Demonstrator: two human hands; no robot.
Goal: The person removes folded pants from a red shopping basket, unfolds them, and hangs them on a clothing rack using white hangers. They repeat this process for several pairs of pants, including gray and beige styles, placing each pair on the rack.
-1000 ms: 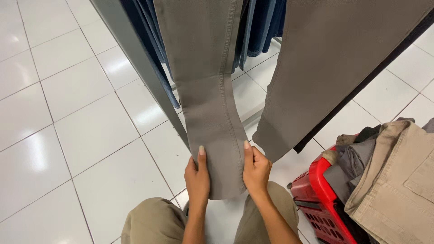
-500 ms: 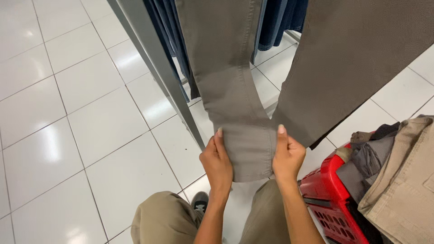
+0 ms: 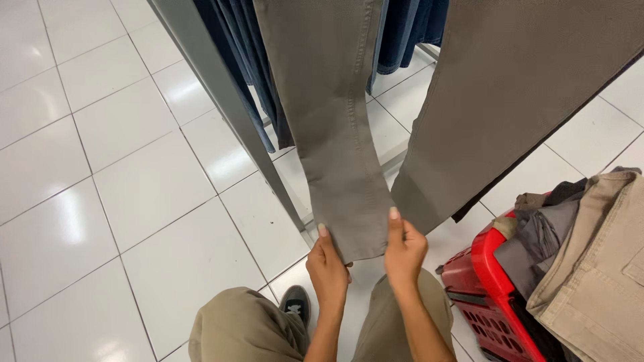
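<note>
Trouser leg (image 3: pixel 339 134), grey-brown twill, one stitched seam running down its length; hangs from above and ends at a plain hem just over the floor. Position: centre of view, in front of the rack post (image 3: pixel 225 114), beside the second leg.

Left hand (image 3: pixel 327 268): clamped on the left corner of the hem, thumb flat on the front of the cloth, fingers behind it and hidden.

Right hand (image 3: pixel 404 249): clamped on the right corner of the hem, thumb up along the edge, fingers behind the cloth. Both hands level, the hem stretched flat between them.

Second leg (image 3: pixel 510 100): same cloth, wider in view, hangs to the right, its lower edge just beside the right hand.

Jeans (image 3: pixel 245 60): dark blue, several pairs hung close together behind the trouser leg, on both sides of it.

Rack post: grey metal, slanting down to the floor left of the trouser leg.

Basket (image 3: pixel 500 302): red plastic, on the floor at lower right, filled with folded clothes in grey and brown.

Beige garment (image 3: pixel 597 281): heavy cloth with stitched seams, draped over the basket's right side.

Knees (image 3: pixel 248 328): in khaki trousers, at the bottom edge; dark shoe (image 3: pixel 295 305) between them.

Floor (image 3: pixel 100 167): glossy white tiles, grey joints.
</note>
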